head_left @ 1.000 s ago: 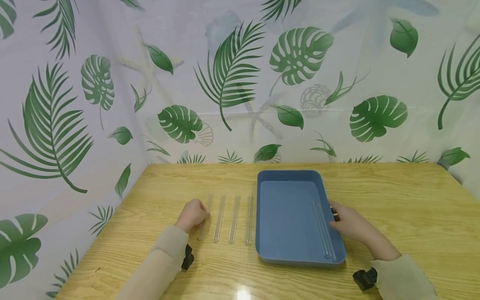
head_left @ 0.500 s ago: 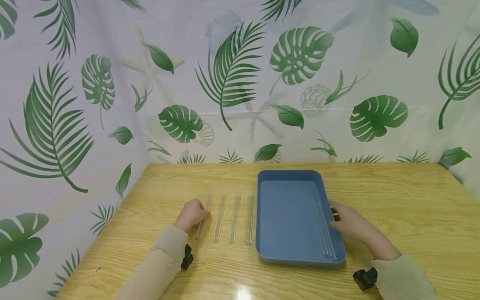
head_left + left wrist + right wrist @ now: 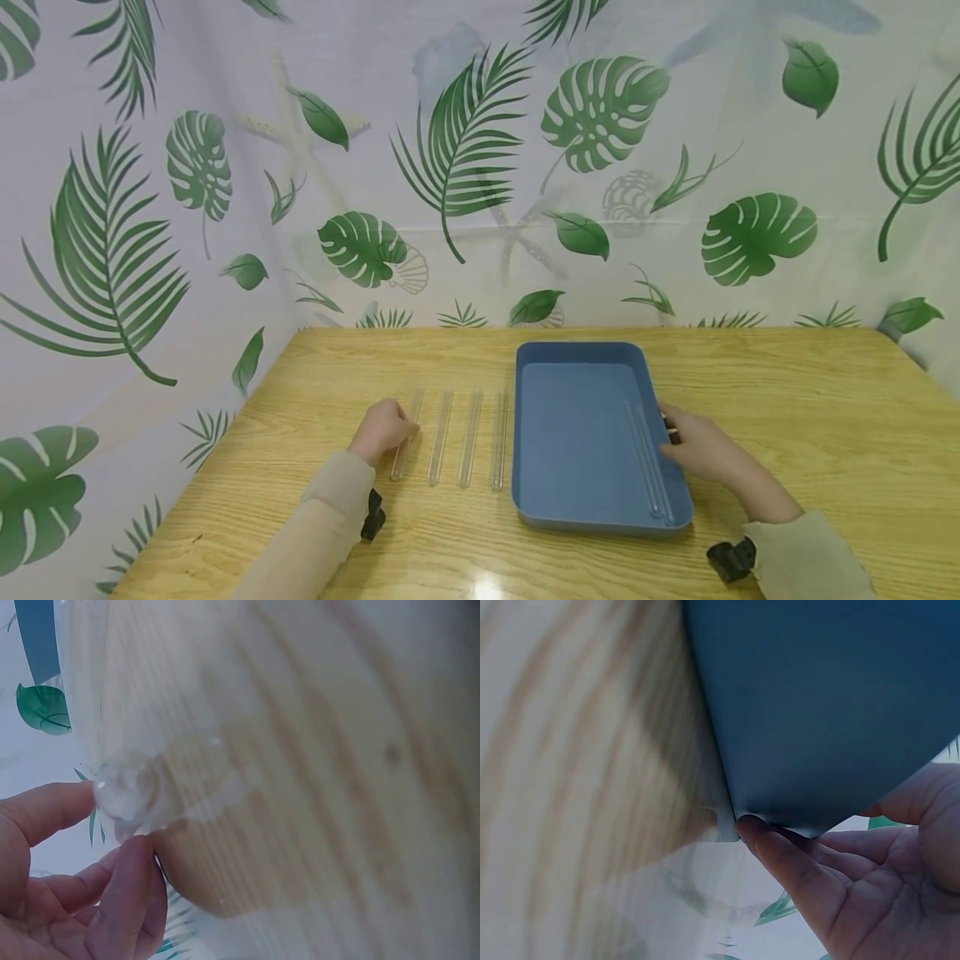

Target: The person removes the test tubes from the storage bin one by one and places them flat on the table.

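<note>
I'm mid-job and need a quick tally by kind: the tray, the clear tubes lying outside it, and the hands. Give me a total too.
Blue tray: 1
Clear tubes outside the tray: 4, counting the leftmost one, pinched by the left hand
Hands: 2, left and right hand
Total: 7

Left grip [image 3: 381, 431] pinched, right grip [image 3: 695, 443] bent, forearms [image 3: 318, 512] angled inward
</note>
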A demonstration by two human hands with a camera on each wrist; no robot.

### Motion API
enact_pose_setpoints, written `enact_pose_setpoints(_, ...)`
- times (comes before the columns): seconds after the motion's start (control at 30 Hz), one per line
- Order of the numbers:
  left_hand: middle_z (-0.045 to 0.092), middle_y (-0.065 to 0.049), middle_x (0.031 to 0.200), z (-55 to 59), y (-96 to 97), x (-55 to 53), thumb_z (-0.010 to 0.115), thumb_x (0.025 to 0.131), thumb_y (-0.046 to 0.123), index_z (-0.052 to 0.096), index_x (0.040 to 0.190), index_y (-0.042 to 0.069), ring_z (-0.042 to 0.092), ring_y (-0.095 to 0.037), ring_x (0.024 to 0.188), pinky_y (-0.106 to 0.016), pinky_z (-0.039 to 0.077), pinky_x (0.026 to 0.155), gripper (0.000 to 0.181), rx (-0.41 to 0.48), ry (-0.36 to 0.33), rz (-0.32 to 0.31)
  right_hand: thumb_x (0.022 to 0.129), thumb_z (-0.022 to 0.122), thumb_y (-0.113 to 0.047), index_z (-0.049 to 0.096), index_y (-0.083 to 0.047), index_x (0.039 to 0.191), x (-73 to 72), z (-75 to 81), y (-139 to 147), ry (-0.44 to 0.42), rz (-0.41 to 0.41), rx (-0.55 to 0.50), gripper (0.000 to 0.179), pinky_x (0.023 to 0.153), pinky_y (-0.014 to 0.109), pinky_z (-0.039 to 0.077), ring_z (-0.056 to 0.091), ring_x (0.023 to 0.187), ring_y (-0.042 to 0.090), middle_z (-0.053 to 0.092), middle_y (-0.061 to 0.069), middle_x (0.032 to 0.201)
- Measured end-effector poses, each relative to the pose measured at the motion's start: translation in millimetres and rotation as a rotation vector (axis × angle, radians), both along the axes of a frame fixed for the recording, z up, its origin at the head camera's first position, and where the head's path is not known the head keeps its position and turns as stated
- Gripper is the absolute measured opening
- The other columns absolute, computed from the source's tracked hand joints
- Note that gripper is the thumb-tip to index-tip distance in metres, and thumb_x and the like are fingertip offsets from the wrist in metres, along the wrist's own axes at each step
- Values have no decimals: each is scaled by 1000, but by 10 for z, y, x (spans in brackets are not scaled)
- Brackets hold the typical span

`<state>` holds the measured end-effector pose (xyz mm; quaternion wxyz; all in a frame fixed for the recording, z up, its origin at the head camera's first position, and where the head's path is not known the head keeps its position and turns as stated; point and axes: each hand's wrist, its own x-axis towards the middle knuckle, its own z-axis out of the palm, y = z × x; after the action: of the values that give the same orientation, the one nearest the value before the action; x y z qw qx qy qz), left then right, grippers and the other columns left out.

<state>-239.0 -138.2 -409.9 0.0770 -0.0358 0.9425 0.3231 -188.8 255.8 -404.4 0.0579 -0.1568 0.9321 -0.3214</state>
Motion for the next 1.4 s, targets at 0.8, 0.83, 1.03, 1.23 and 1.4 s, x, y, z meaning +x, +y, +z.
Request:
enact_pose_setpoints(0.8, 29, 3, 42, -13, -40, -18, 61, 81, 11, 32, 48, 13, 28, -9, 37, -20, 29, 38, 44, -18, 1, -8, 81, 51, 4, 20, 23, 127, 4, -5, -1, -5, -5, -3, 58, 72, 46, 47, 47, 98, 49, 41, 41, 114)
enact_pose_setpoints(0.83, 29, 3, 42, -15, -39, -18, 61, 81, 11, 32, 48, 13, 28, -9, 37, -20, 29, 38, 44, -17, 1, -7, 81, 51, 4, 20, 23, 127, 3, -5, -1, -6, -5, -3, 58, 72, 46, 47, 47, 98, 49, 41, 41, 114)
enact_pose_setpoints(1.03, 30, 3, 43, -19, -41, -19, 61, 81, 10, 34, 50, 12, 29, -9, 38, -20, 29, 38, 41, -12, 6, -1, 81, 51, 5, 20, 22, 127, -7, -2, -2, -9, -3, -1, 59, 72, 46, 47, 47, 99, 49, 41, 41, 113)
enact_pose_setpoints(1.23, 47, -7, 63, 26, -57, -8, 61, 79, 9, 50, 73, -1, 43, -16, 54, -26, 39, 48, 16, -24, 54, 15, 81, 51, 4, 19, 22, 128, -4, 6, 0, -9, 4, -5, 59, 72, 46, 47, 46, 99, 49, 41, 41, 114)
enact_pose_setpoints(1.4, 54, -18, 92, 96, -45, 10, 60, 81, 11, 51, 100, -10, 48, -23, 73, -36, 45, 66, 30, -14, 87, 2, 81, 51, 5, 19, 23, 127, 5, 10, -1, -10, 3, -5, 59, 72, 46, 47, 45, 99, 50, 40, 41, 114)
